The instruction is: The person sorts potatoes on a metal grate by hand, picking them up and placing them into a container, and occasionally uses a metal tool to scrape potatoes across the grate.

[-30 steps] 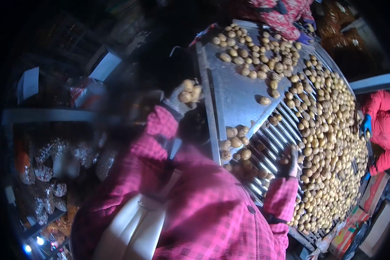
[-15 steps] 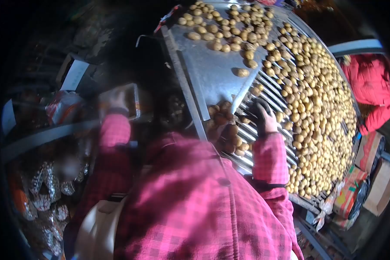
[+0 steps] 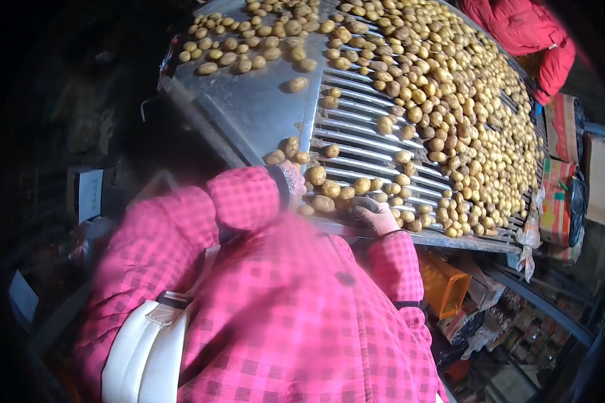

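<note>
Many potatoes (image 3: 450, 107) lie on a sloping metal grate (image 3: 356, 141) and on the smooth metal sheet (image 3: 249, 104) beside it. My left hand (image 3: 294, 183), in a light patterned covering, is at the near edge next to a few potatoes (image 3: 316, 176); its fingers are mostly hidden. My right hand (image 3: 378, 216), in a glove with dark fingers, reaches over the same edge. Its fingers are stretched out against several small potatoes (image 3: 361, 185), not visibly gripping one. The potatoes between my two hands form a loose row along the near edge.
A person in a red jacket (image 3: 517, 30) stands at the far right side. Cardboard boxes (image 3: 556, 201) are stacked at the right, and an orange crate (image 3: 445, 285) sits below the near edge. A white box (image 3: 89, 195) stands in the dark area at the left.
My left hand has left the tray-like frame at the left and come across to the potatoes at the near edge. My right hand has drawn back to that edge. The view has turned.
</note>
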`<state>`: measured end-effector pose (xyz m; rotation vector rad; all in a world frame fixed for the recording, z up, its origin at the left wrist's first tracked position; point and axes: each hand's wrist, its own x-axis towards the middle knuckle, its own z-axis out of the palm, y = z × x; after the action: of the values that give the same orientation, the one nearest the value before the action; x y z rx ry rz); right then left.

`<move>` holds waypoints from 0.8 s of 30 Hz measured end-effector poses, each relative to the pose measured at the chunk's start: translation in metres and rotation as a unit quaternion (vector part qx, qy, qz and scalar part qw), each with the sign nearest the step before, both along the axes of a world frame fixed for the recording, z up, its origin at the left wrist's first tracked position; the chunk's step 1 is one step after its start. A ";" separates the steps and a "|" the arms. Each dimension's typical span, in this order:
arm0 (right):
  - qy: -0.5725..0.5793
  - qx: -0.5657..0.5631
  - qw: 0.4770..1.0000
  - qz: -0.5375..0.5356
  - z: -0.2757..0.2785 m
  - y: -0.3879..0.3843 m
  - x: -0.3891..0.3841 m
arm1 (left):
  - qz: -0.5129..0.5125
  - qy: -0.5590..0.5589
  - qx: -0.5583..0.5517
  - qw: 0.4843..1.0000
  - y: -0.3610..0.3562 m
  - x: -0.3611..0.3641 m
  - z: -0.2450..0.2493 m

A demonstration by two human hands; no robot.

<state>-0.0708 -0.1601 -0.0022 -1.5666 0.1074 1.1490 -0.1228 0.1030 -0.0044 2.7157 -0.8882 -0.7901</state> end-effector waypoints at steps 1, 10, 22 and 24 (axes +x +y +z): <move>-0.024 0.006 1.000 -0.009 -0.001 -0.003 0.000 | 0.009 0.022 0.004 1.000 -0.003 0.004 0.000; -0.389 -0.177 0.902 0.057 -0.007 0.050 0.027 | -0.055 0.052 0.027 0.997 -0.021 -0.002 -0.019; -0.519 -0.214 0.699 0.442 -0.027 0.193 0.038 | 0.461 0.288 -0.696 0.469 0.120 -0.067 -0.007; -0.525 -0.212 0.718 0.405 -0.023 0.196 0.037 | 0.568 0.199 -0.673 0.430 0.134 -0.090 -0.035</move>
<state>-0.0334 0.0357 -0.0256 -2.5934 -1.2753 0.6517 -0.2128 0.2367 -0.0390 0.9425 0.4811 -0.0930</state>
